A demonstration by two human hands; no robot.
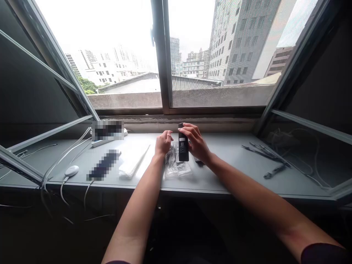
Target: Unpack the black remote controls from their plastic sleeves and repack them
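Observation:
My right hand (194, 138) is closed around a slim black handheld device (183, 148), shaped like a remote control. It stands nearly upright, with a white label and small print facing me. Just left of it, my left hand (164, 142) has its fingers curled in; what they hold, if anything, is hidden. Clear plastic bags (176, 168) lie on the desk beneath and between both hands. Another dark object (198, 160) shows partly under my right hand, mostly covered.
A stack of white plastic sleeves (133, 161) lies left of my left forearm. Further left are a blurred-out phone-like item (103, 167), a round white puck (72, 171) with a cable, and a power strip (110, 140). Dark cables (264, 152) spread on the right. The window (165, 91) rises behind the desk.

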